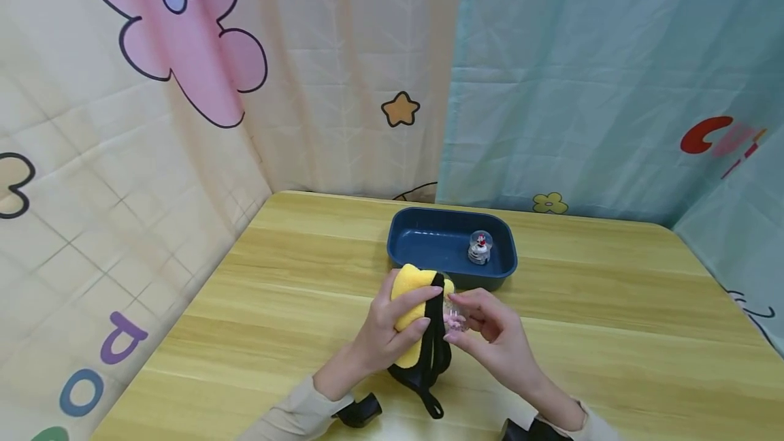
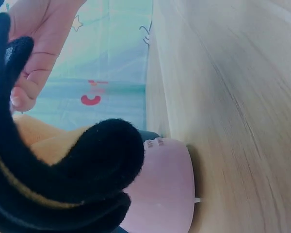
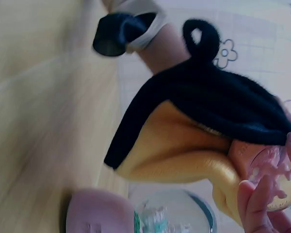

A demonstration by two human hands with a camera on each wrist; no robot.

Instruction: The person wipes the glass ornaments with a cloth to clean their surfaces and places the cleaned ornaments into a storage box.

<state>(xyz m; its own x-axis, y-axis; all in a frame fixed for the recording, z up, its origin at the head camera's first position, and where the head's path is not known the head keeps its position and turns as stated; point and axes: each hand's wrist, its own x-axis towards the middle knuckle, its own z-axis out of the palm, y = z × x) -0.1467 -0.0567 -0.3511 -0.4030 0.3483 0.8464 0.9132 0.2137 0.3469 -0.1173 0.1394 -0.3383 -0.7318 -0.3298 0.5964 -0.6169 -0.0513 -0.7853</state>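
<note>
My left hand grips a folded yellow cloth with black edging and a black hanging loop. Thumb and fingers of my right hand pinch a small clear snow globe with pink inside, held against the cloth's right side. In the right wrist view, a pink figure shows in the globe, whose pink base is tucked into the cloth's fold. Lower down, a larger snow globe with a pink base stands on the table; the head view hides it behind my hands and the cloth.
A dark blue plastic basin sits toward the back of the wooden table. Inside it, on the right, stands a small white snow globe with a red-and-white figure. Printed curtains hang behind the table and along both sides.
</note>
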